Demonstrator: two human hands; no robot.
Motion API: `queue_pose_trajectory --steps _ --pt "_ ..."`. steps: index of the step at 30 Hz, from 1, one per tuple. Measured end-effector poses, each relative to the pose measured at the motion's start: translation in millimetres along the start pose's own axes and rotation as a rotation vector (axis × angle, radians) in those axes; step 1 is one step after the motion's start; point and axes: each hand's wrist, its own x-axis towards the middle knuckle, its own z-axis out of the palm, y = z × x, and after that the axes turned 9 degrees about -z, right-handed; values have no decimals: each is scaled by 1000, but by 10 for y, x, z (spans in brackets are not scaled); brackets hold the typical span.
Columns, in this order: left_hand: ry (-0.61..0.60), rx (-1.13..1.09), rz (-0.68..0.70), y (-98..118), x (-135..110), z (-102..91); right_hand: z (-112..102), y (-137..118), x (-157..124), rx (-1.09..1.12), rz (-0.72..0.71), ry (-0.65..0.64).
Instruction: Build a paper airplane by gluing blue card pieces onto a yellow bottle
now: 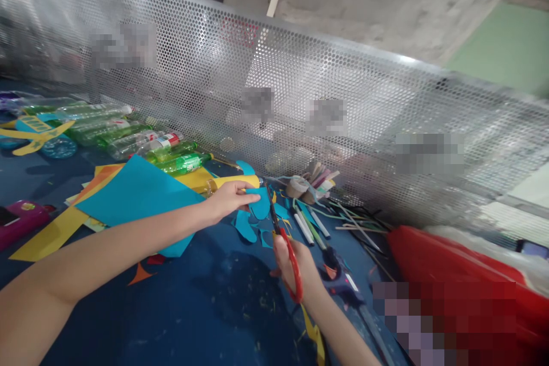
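My left hand pinches a small blue paper piece over the blue table. My right hand grips red-handled scissors, and their dark blades point up into the edge of that blue piece. Small blue offcuts lie on the table just below the cut. A large blue paper sheet lies under my left forearm, on top of yellow and orange sheets. A yellow paper tube lies just behind my left hand.
Several green plastic bottles lie in a row at the back left. A perforated metal screen closes off the far side. Pens, sticks and tape rolls clutter the right. A glue gun and red bag sit nearby.
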Motion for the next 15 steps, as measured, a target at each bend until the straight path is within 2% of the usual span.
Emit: queue_pose_trajectory --steps 5,9,12,15 --pt "5 28 19 -44 28 -12 -65 -25 43 57 34 49" --pt "-54 -53 13 -47 -33 55 -113 -25 126 5 -77 92" --pt "-128 -121 -31 -57 -101 126 -88 4 169 134 -172 81" --pt "-163 -84 -2 -94 -148 179 -42 25 173 245 -205 48"
